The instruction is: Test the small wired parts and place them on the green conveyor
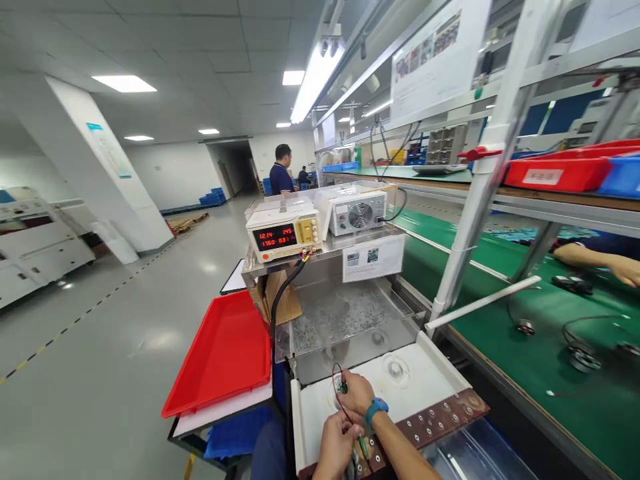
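The part (343, 387) is over the far left of the tray (430, 370), pinched in the right hand's (358, 393) closed fingertips, seemingly for steadiness; the left hand (337, 441), nearly closed, seems to grip the wire (333, 380), perhaps controlling slack; beyond, the power supply (281, 216) faces near, likely for reading

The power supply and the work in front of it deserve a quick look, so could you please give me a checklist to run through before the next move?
1. Power supply switched on: ok, red digits are lit.
2. Black cable at the supply's front: ok, it meets the terminals; tightness cannot tell.
3. Small part in hand: ok, at the fingertips of the right hand.
4. Wire in hand: ok, pinched by the left hand.
5. Green clip making contact: cannot tell, fingers crowd it.
6. Red tray away from both hands: ok.
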Motion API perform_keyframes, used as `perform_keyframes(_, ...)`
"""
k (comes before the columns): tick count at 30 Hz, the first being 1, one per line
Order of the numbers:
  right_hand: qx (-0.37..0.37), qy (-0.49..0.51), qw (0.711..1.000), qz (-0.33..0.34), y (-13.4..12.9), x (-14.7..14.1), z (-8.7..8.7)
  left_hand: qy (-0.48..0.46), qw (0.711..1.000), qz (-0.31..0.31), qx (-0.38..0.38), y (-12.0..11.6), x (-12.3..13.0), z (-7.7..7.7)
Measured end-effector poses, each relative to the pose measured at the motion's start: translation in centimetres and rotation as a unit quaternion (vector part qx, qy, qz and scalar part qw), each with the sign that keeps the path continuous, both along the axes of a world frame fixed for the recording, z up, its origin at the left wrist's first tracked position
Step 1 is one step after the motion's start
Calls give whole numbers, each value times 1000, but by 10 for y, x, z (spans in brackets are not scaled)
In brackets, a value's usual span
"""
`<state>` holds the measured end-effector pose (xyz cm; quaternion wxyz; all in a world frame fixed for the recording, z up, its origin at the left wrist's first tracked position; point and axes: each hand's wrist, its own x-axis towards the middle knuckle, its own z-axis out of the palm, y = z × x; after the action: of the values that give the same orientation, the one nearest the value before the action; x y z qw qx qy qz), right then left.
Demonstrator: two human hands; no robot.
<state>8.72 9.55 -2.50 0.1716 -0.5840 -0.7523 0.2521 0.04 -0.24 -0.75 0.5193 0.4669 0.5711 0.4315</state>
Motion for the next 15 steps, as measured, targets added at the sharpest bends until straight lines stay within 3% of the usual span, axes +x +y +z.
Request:
perform_keyframes(3, -5, 198, 974, -108, 0, 13, 11, 6, 1000, 18, 0, 2, -3, -1)
perform_keyframes(5, -43, 360, 917, -167, -2, 41, 25, 11, 1000, 23, -13, 5, -6, -2)
perform_keyframes(8, -39, 521, 823, -222, -15, 114, 60, 9, 999, 12, -48, 13, -8, -3)
perform_keyframes(11, 86, 533, 780, -316, -39, 207, 105, 23, 997, -13, -71, 20, -10, -4)
perform_keyframes(13, 168, 490, 772, -370, -51, 270, 131, 42, 996, -31, -74, 23, -11, -5)
perform_keyframes(15, 214, 424, 777, -413, -56, 329, 147, 51, 995, -44, -78, 26, -11, -8)
